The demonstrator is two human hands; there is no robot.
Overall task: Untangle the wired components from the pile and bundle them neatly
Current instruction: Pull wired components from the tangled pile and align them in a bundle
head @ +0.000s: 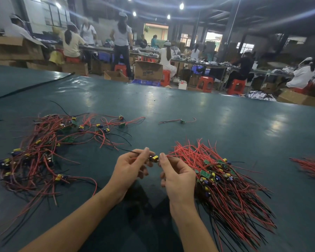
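Near the front edge of the dark green table [171, 106], approx. mid-width, the left hand [130, 168] pinches the black lead [133, 151] and the right hand [176, 177] pinches the red lead [171, 154] of one small wired component [154, 158] w/ a yellow part, held between them. The tangled pile [44, 151] lies to the left, the aligned bundle [231, 188] just beside the right hand, a second bundle [313, 167] at the right edge, and a lone component [182, 121] further back. Print on the cardboard box [148, 70] beyond the far edge is too blurred to read.

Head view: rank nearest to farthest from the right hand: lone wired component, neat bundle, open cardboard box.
1. Neat bundle, just beside the right hand.
2. Lone wired component, farther up the table.
3. Open cardboard box, beyond the table's far edge.
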